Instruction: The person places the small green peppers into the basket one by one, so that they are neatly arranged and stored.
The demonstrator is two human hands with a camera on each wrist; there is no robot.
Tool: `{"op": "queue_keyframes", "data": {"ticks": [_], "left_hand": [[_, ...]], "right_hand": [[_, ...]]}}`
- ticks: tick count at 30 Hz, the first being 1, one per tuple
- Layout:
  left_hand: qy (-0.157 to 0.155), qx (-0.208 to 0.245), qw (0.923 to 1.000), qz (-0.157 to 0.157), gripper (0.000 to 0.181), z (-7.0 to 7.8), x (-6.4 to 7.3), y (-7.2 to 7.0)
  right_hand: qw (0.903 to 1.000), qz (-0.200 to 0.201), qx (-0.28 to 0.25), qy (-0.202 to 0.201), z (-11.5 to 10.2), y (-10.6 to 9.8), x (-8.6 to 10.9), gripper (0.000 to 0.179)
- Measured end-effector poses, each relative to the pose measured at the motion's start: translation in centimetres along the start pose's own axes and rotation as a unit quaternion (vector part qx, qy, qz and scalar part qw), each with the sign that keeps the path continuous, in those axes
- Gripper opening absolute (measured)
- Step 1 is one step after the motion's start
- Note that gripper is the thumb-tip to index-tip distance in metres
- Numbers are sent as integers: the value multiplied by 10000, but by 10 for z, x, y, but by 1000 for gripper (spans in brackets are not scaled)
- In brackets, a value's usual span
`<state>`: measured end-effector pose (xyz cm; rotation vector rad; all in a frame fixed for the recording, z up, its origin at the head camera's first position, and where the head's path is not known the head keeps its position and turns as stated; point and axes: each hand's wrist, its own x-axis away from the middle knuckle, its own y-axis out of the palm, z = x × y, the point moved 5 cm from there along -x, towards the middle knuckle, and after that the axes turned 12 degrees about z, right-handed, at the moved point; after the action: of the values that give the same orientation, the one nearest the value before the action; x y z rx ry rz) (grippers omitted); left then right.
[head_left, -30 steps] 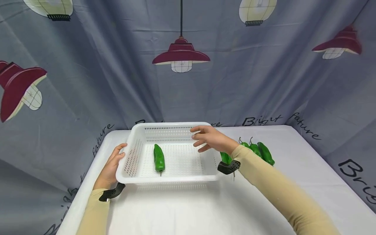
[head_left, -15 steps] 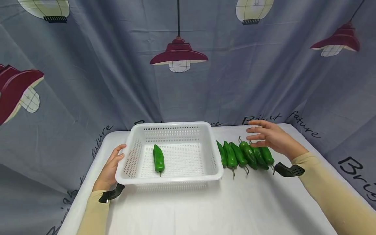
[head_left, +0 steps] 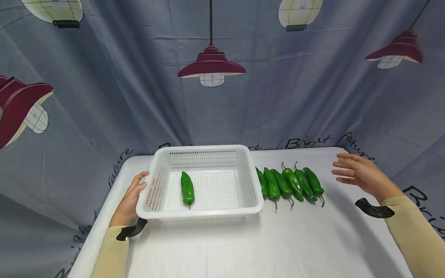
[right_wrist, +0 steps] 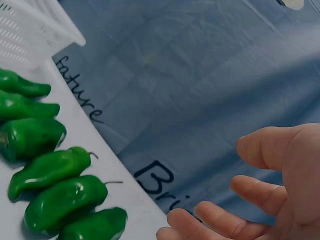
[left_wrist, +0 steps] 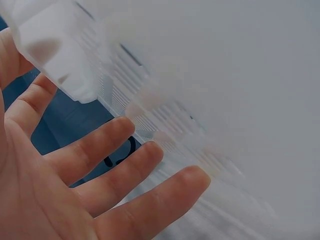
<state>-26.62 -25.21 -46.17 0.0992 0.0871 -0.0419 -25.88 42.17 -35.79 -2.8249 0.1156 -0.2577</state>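
A white plastic basket (head_left: 208,211) with slotted sides stands on the table, one green chili pepper (head_left: 187,188) lying inside it. My left hand (head_left: 129,200) is at the basket's left side, the thumb and a finger right at the rim. In the left wrist view its other fingers (left_wrist: 150,200) reach out loosely along the outer wall. Several more green chili peppers (head_left: 292,183) lie side by side to the right of the basket. Over the table's right side, apart from these peppers, my right hand (head_left: 365,175) is held with fingers spread and nothing in it.
A white cloth covers the table (head_left: 222,247). Grey-blue curtain (head_left: 156,96) printed with lamps and lettering hangs behind and at both sides. Bare cloth shows in front of the basket and peppers.
My right hand has moved from over the basket's right part, past the row of chili peppers, to the table's right side. The left hand and basket have stayed in place.
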Motion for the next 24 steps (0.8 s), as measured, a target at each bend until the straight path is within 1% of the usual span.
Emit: {"op": "queue_keyframes", "data": {"ticks": [4, 8, 12, 17, 19, 22, 24], "left_hand": [[-9, -25, 10000, 31, 31, 1, 0, 1], [-3, -24, 10000, 49, 31, 1, 1, 1], [-1, 36, 10000, 51, 30, 2, 1, 1], [-28, -29, 9999, 129, 30, 2, 2, 1], [-40, -84, 9998, 167, 31, 2, 2, 1], [-129, -61, 9997, 200, 30, 1, 2, 1], [-218, -19, 9995, 228, 29, 1, 1, 2]], "right_hand": [[9995, 15, -255, 162, 16, -8, 2, 42], [9987, 16, -410, 309, 28, -11, 3, 38], [9984, 20, -404, 398, 37, -12, 1, 34], [9982, 112, -386, 455, 49, -10, -5, 23], [9983, 157, -306, 476, 54, -9, -8, 22], [9981, 267, -115, 535, 59, -7, -14, 31], [9977, 319, -64, 598, 63, -5, -17, 34]]}}
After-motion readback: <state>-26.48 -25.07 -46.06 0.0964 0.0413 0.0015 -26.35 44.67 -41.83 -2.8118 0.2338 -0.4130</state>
